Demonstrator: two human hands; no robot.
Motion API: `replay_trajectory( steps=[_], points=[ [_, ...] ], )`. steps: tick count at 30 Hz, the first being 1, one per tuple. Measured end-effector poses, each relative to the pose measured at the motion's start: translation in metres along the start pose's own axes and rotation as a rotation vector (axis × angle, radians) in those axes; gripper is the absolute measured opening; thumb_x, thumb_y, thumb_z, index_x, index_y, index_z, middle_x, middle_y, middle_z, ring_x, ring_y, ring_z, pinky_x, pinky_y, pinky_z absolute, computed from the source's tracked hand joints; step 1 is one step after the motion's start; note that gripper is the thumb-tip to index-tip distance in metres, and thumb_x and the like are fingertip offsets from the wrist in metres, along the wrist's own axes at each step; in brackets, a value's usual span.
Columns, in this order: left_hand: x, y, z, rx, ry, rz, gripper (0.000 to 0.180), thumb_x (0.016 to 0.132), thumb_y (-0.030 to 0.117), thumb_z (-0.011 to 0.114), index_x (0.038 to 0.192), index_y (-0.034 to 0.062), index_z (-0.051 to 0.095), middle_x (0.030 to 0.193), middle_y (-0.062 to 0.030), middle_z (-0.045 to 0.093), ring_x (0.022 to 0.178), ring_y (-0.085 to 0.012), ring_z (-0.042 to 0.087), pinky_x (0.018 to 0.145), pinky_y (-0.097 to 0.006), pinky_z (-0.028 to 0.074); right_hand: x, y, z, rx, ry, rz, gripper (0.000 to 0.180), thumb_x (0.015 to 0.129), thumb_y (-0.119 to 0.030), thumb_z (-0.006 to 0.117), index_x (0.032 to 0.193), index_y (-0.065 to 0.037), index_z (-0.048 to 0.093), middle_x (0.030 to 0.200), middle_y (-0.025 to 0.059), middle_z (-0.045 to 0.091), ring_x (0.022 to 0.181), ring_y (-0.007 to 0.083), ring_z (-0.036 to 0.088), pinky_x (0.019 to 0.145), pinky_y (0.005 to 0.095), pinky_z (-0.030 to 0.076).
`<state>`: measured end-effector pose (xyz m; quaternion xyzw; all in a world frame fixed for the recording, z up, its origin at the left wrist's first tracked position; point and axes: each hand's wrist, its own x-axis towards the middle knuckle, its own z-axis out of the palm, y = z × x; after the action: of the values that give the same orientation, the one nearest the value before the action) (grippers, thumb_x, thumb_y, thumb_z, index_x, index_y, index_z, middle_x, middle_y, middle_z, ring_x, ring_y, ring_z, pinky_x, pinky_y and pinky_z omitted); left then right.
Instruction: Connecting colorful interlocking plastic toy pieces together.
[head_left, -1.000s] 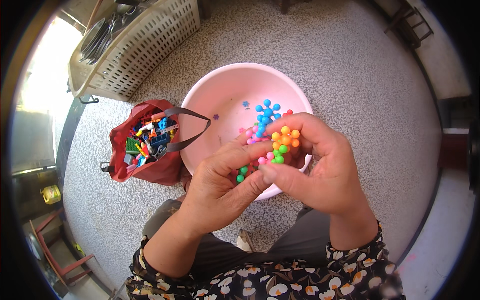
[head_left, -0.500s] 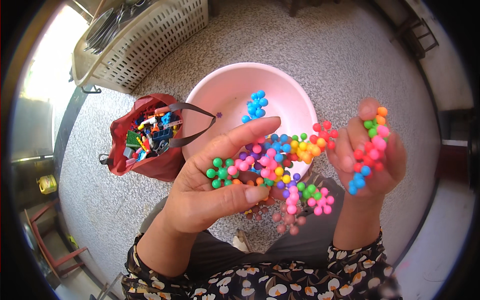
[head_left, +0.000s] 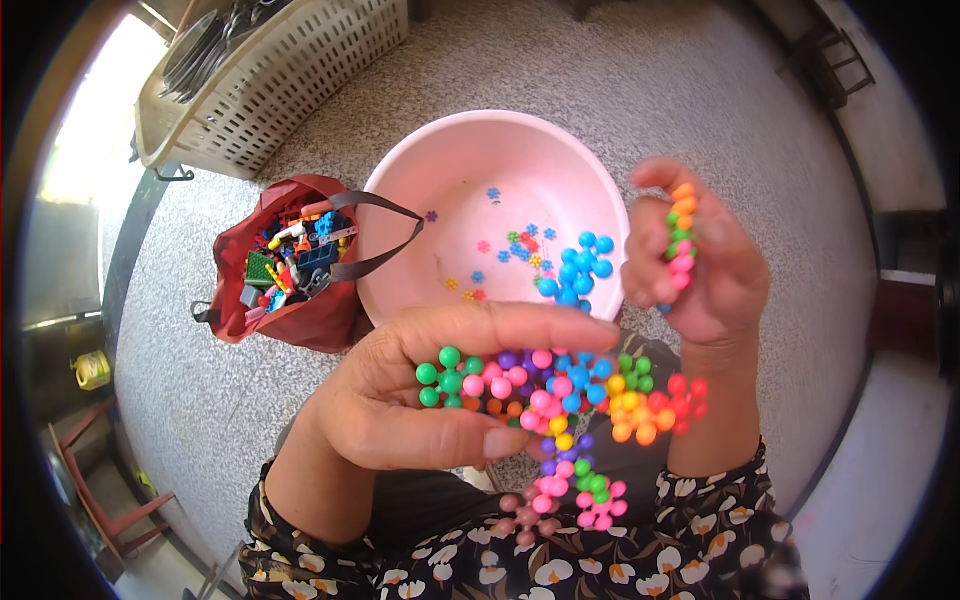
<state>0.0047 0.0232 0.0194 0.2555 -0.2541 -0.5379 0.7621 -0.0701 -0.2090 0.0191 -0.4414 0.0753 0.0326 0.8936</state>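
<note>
My left hand [head_left: 400, 390] grips a cluster of joined knobbly plastic connector pieces [head_left: 545, 400] between thumb and fingers. They are green, pink, purple, blue, yellow, orange, red and brown. A blue branch [head_left: 578, 270] stands out beyond my index finger, in front of the basin. To the right, apart from the cluster, my right hand [head_left: 715, 265] is raised with its fingers curled round a short chain of connector pieces [head_left: 681, 235] in orange, green and pink. Behind the hands, a pink basin [head_left: 400, 170] has several small flower-shaped pieces [head_left: 520, 245] scattered on its bottom.
Left of the basin stands a red fabric bag [head_left: 235, 250] full of mixed toy bricks, its dark handle [head_left: 385, 200] reaching over the basin rim. A cream plastic basket [head_left: 290, 90] sits at the far left on the speckled floor [head_left: 500, 60]. A wooden chair [head_left: 100, 480] is at lower left.
The cluster has turned and dropped lower with my left hand, and its blue branch has swung right. My right hand has shifted left and up with its chain. More of the basin's pieces show.
</note>
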Motion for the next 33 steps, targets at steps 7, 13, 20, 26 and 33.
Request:
replay_trajectory(
  steps=[7,13,20,26,33],
  points=[
    [0.003,-0.005,-0.004,-0.007,-0.130,-0.120,0.054,0.074,-0.011,0.054,0.126,-0.0116,0.038,0.124,-0.0202,0.048,0.117,-0.0212,0.046,0.100,-0.031,0.034,-0.003,0.014,0.018,-0.227,-0.159,0.167,0.034,0.068,-0.013,0.072,0.097,-0.001,0.058,0.073,0.0041,0.060,0.053,0.0061,0.053,0.046,0.0163,0.040],
    [0.006,-0.006,0.005,-0.130,-0.079,-0.072,0.063,0.075,-0.012,0.054,0.133,-0.0088,0.028,0.123,-0.0168,0.049,0.115,-0.0192,0.047,0.098,-0.030,0.034,-0.006,0.014,0.019,-0.082,-0.117,0.115,0.028,0.069,-0.012,0.072,0.091,-0.001,0.059,0.073,0.0056,0.060,0.049,0.0066,0.052,0.043,0.0158,0.040],
    [0.004,-0.001,0.002,-0.045,0.102,-0.099,0.080,0.072,-0.018,0.055,0.140,0.0010,0.016,0.126,-0.0147,0.047,0.115,-0.0176,0.047,0.090,-0.028,0.042,-0.009,0.004,0.014,-0.104,-0.038,-0.018,0.022,0.070,-0.003,0.066,0.091,0.001,0.058,0.074,0.0080,0.060,0.046,0.0072,0.052,0.043,0.0168,0.042],
    [0.006,0.002,-0.006,0.172,0.243,-0.309,0.062,0.080,-0.008,0.053,0.135,-0.0012,0.028,0.127,-0.0141,0.044,0.104,-0.0197,0.056,0.084,-0.030,0.048,-0.011,-0.010,0.015,-0.119,0.101,-0.154,0.026,0.070,0.003,0.063,0.094,0.000,0.053,0.075,0.0088,0.059,0.046,0.0078,0.052,0.042,0.0182,0.042],
    [0.022,0.004,-0.009,-0.045,0.445,0.024,0.053,0.081,0.013,0.050,0.128,-0.0067,0.033,0.119,-0.0177,0.050,0.104,-0.0268,0.055,0.090,-0.038,0.045,-0.014,-0.002,0.034,0.027,0.104,-0.189,0.031,0.071,0.007,0.061,0.099,-0.004,0.050,0.079,0.0109,0.060,0.048,0.0116,0.054,0.043,0.0216,0.044]
  ],
)
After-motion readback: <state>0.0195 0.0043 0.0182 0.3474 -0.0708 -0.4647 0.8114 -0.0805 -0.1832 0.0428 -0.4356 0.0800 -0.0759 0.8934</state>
